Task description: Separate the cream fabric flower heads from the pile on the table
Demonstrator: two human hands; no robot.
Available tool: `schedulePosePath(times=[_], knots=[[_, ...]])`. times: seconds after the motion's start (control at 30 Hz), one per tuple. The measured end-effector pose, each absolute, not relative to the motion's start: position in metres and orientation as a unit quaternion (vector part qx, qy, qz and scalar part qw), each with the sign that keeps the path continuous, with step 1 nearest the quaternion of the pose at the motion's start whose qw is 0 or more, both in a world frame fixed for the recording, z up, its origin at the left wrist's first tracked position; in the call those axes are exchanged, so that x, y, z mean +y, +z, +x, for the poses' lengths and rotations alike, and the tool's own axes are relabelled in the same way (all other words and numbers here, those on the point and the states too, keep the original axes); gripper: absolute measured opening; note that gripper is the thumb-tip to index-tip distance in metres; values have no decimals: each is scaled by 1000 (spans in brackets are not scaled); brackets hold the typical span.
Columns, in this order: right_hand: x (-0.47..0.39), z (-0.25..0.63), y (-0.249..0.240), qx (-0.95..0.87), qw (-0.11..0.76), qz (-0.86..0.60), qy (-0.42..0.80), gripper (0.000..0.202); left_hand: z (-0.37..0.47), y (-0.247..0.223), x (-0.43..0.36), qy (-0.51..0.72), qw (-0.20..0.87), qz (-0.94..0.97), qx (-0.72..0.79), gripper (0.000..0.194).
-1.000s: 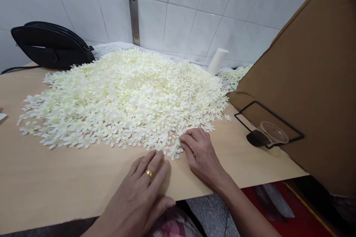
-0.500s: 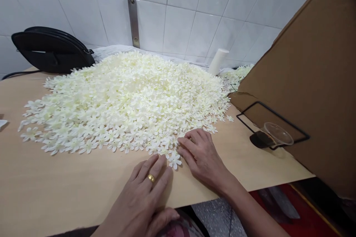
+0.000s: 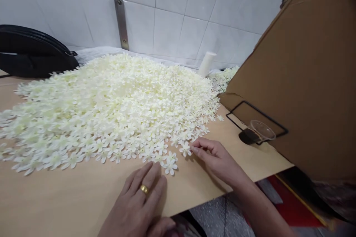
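Observation:
A wide heap of white artificial flowers (image 3: 125, 100) covers much of the tan table (image 3: 69, 200). Near its front edge, my right hand (image 3: 219, 157) pinches the petal of one small white flower (image 3: 185, 149) between thumb and fingertips. My left hand (image 3: 139, 196), with a gold ring (image 3: 144, 189) on one finger, lies flat on the table, palm down and fingers stretched out. Its fingertips are beside the loose flowers at the heap's front. A single flower (image 3: 170, 166) lies on the table between the two hands.
A black bag (image 3: 33, 53) stands at the back left. Behind the heap is a white cylinder (image 3: 207, 64) by the tiled wall. Cardboard (image 3: 300, 81) rises at the right, with a black wire frame (image 3: 263, 113) and a clear plastic cup (image 3: 263, 130) holding something dark.
My right hand has moved right, away from the heap's edge, and now has a flower in its fingertips. The view has shifted to the right; my left hand stays flat.

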State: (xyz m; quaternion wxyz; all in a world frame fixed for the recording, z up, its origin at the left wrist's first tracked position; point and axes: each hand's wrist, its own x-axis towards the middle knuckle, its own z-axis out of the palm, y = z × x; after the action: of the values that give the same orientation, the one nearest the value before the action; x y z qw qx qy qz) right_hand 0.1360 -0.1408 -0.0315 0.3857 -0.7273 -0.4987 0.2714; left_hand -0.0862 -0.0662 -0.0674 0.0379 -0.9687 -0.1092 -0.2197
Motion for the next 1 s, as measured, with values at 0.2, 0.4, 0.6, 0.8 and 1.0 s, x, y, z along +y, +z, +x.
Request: schedulePosePath(times=[0.2, 0.4, 0.6, 0.8, 1.0], knots=[[-163, 150, -45, -443, 329, -821, 148, 12, -90, -72, -66, -237, -40, -963, -120, 46], [-159, 129, -42, -549, 343, -760, 57, 15, -90, -72, -69, -242, -57, -960, -130, 38], [-123, 113, -39, -617, 241, -748, -30, 20, -91, -69, -75, -227, -63, -959, -155, 33], [-141, 125, -40, -595, 281, -753, -28, 20, -90, -62, -71, -223, 1, -966, -128, 46], [-163, 128, -57, -590, 258, -765, -1, 14, -85, -77, -56, -276, 89, -956, -38, 64]])
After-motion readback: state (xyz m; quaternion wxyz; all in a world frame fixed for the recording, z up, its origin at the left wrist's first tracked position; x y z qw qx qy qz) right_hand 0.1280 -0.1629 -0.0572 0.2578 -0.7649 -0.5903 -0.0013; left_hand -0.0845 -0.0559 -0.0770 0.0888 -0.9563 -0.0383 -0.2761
